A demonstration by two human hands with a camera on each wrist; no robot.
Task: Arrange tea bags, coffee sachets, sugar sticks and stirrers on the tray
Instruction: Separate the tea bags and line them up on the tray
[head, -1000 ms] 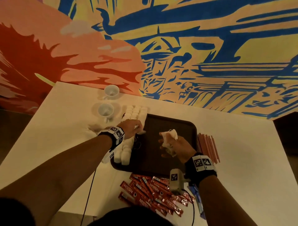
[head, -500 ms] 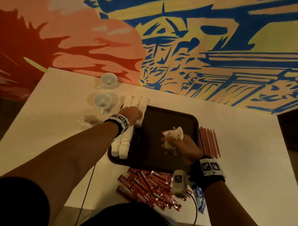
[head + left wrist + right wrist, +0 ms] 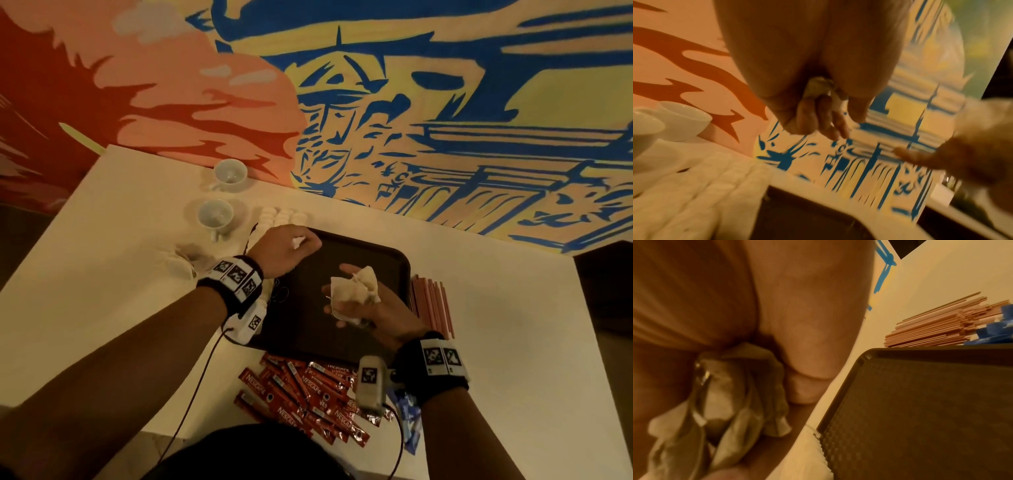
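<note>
Counts of each kind on the white table (image 3: 496,308)

One dark tray (image 3: 359,246) and two white cups (image 3: 215,216), both near the table's far left edge. One heap of red coffee sachets (image 3: 301,390) at the near edge, overlapping, well over a dozen, exact number unreadable. One bundle of pinkish stirrers (image 3: 431,305) along the tray's right edge, too tightly packed to count. White tea bags (image 3: 284,217) lie in rows at the tray's far left corner, partly hidden; a bunch (image 3: 356,291) more is held over the tray. A few blue sachets (image 3: 409,421) show at the near edge.
</note>
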